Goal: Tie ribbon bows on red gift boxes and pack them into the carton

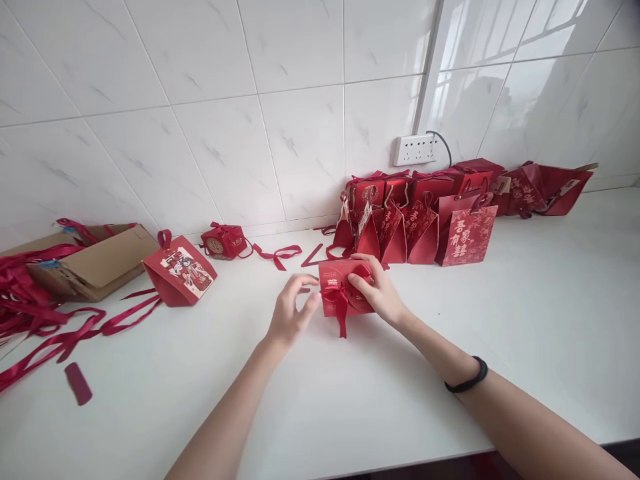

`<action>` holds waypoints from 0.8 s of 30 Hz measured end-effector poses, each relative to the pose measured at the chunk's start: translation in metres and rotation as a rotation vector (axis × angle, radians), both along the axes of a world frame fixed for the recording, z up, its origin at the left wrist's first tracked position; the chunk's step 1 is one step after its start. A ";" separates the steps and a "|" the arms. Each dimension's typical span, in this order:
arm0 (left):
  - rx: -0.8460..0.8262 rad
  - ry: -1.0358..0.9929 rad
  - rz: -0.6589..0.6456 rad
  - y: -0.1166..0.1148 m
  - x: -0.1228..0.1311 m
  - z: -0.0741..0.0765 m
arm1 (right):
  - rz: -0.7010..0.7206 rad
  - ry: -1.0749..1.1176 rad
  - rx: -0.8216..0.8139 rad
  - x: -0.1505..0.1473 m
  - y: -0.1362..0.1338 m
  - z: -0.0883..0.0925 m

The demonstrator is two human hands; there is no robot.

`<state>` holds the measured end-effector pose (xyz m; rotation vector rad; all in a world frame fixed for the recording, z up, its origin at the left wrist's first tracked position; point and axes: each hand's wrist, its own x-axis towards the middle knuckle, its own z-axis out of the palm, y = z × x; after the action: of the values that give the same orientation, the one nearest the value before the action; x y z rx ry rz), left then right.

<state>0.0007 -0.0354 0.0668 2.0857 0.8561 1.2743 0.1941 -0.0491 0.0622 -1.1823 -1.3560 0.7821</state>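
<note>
Clasps a red box (356, 305) at its right end with the right hand (380, 287), thumb across the front and fingers over the top. Holds the left hand (293, 310) loosely curved at the opposite end, with a gap between thumb and fingers; cannot tell light contact there from a near miss. Shows a red bow (341, 303) on the front of the box, with a tail hanging down. Looks nearly done with this one, to judge by the closed front and the bow in place; cannot judge the hidden back. Just beyond, on the white tabletop (425, 400), stand in a tight group, seemingly finished: triangular boxes (393, 237), ribboned boxes (367, 193) behind, and a red paper bag (473, 237) alongside. Farther left, apart from that group, a small red box (223, 241) and a picture-fronted box (183, 270). Apparently left over at the far left: plenty of loose ribbon (20, 293) beside and over an open cardboard carton (107, 263).
</note>
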 end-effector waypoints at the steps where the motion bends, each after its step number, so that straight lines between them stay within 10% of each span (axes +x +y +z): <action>1: 0.018 -0.019 0.056 0.000 0.000 0.001 | 0.022 -0.019 0.008 -0.003 -0.001 0.000; 12: 0.511 0.205 0.088 0.005 -0.001 -0.006 | 0.025 0.120 0.052 -0.008 -0.002 -0.001; 24: 0.310 0.105 0.153 0.004 0.001 -0.006 | -0.069 -0.080 0.167 -0.004 -0.002 0.003</action>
<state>0.0016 -0.0309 0.0609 2.3849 0.9275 1.4665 0.1897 -0.0515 0.0652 -1.1318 -1.4101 0.5655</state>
